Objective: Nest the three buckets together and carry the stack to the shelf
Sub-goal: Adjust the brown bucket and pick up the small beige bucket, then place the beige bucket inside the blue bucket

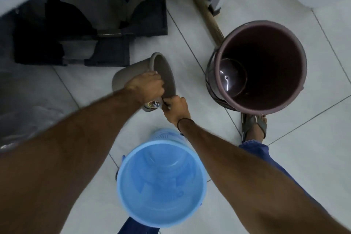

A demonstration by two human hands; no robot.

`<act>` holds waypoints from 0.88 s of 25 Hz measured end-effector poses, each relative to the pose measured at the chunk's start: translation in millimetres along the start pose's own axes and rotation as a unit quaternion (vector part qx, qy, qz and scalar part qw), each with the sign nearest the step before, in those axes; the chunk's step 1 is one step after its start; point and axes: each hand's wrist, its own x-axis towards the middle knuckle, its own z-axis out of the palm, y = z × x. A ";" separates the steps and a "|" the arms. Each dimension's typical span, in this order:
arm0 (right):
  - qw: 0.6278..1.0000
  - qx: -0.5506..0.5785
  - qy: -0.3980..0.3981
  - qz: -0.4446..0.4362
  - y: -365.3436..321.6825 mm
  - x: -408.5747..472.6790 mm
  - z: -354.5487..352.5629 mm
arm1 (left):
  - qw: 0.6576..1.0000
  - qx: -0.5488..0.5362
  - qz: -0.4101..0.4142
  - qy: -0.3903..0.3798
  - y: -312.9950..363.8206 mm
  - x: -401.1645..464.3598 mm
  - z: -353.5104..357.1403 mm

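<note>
Your two forearms fill the bottom of the view, reaching forward and down over a tiled floor (190, 30). Between them, closest to you, the blue bucket (161, 184) stands upright and empty, its mouth open toward the camera. Beyond it, your left hand (147, 87) is closed over the near rim of the grey bucket (152, 76), fingers curled inside the lip; this bucket is tipped on its side with its mouth facing right, and whether its wall rests on the floor or hangs just above it cannot be told. Your right hand (175, 109), with a dark band at the wrist, is closed around the thin wire handle (164, 103) at the lower edge of that same bucket, just beside the left hand. A small label shows on the grey bucket's wall under the left hand. To the right, well apart from the grey one, the maroon bucket (260, 66) stands upright, the largest of the three, its handle hanging down its left side. Your sandalled foot (254, 125) is just below it. A wooden stick (201, 5) lies slantwise behind the maroon bucket, and a dark rack (148, 24) holding dim shapes sits at upper left.
</note>
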 end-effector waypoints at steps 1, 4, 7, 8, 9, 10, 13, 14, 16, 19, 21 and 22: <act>0.999 -0.031 -0.001 -0.038 -4.9 -8.1 -9.7 | 0.999 -0.034 -0.013 0.015 1.1 -19.2 1.3; 0.979 -0.130 -0.034 -0.151 -34.0 -43.1 -64.3 | 0.974 -0.123 -0.100 0.161 6.0 -96.2 -9.6; 0.927 -0.253 -0.093 -0.260 -79.5 -90.6 -144.0 | 0.940 -0.206 -0.210 0.174 38.0 -173.8 -59.8; 0.906 -0.284 -0.109 -0.296 -93.6 -106.7 -168.7 | 0.922 -0.231 -0.253 0.179 50.8 -197.0 -85.1; 0.883 -0.312 -0.127 -0.327 -108.3 -125.4 -191.5 | 0.902 -0.256 -0.290 0.194 64.7 -218.0 -108.2; 0.856 -0.344 -0.140 -0.361 -122.4 -146.3 -212.9 | 0.877 -0.281 -0.326 0.212 81.3 -239.7 -131.5; 0.758 -0.434 -0.161 -0.459 -153.7 -205.8 -253.3 | 0.813 -0.331 -0.417 0.237 137.4 -296.2 -190.2; 0.730 -0.458 -0.170 -0.479 -159.3 -223.4 -259.4 | 0.794 -0.339 -0.442 0.246 158.1 -307.8 -200.3; 0.678 -0.495 -0.200 -0.505 -163.6 -255.3 -258.2 | 0.756 -0.354 -0.490 0.251 202.5 -323.7 -212.7; 0.603 -0.534 -0.248 -0.538 -147.0 -278.6 -231.7 | 0.696 -0.405 -0.541 0.242 267.2 -314.4 -202.5; 0.570 -0.557 -0.268 -0.540 -122.5 -281.3 -200.3 | 0.662 -0.453 -0.557 0.215 308.2 -288.2 -176.7; 0.562 -0.567 -0.276 -0.536 -110.1 -278.0 -186.6 | 0.649 -0.475 -0.559 0.199 322.9 -273.5 -163.8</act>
